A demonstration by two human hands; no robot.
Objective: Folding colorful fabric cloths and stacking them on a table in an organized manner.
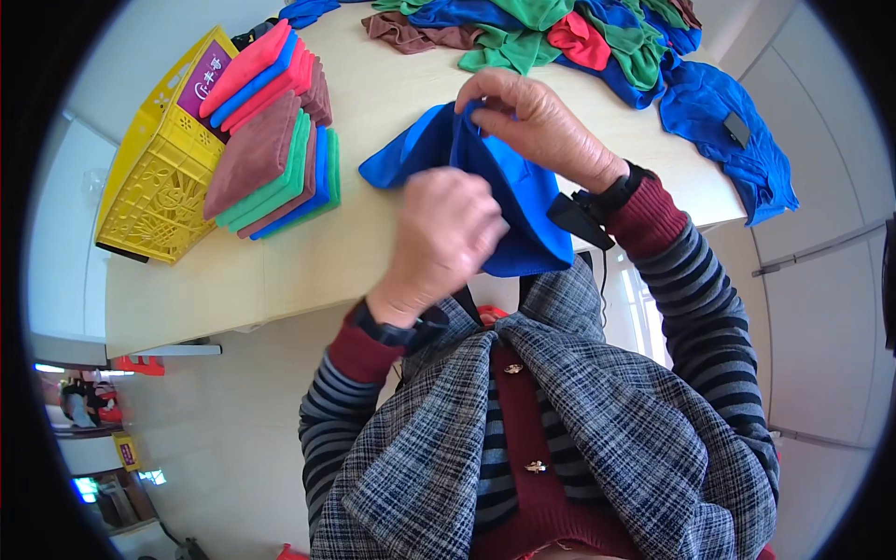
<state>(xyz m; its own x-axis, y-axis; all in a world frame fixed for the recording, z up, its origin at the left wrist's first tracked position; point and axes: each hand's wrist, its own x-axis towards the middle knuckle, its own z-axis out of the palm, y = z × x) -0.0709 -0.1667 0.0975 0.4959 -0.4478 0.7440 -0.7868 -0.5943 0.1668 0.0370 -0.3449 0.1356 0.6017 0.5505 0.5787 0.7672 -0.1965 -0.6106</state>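
A blue cloth (518, 201) hangs partly lifted over the near edge of the table, one flap lying on the tabletop to the left. Thumb and forefinger of my right hand (541, 121) pinch its upper edge. Close in front of the cloth is my left hand (443, 233), blurred by motion with its fingers curled; whether it grips any fabric I cannot make out. To the left stand folded cloths in two stacks, one of red, blue and brown (271, 79), the other of brown, green and blue (257, 168).
A yellow plastic basket (163, 177) stands on the table's left side, against the stacks. Loose, crumpled cloths (532, 33) in blue, green, red and brown pile up at the back. On the right, a blue cloth (719, 121) droops over the edge with a small dark object (737, 130) on it.
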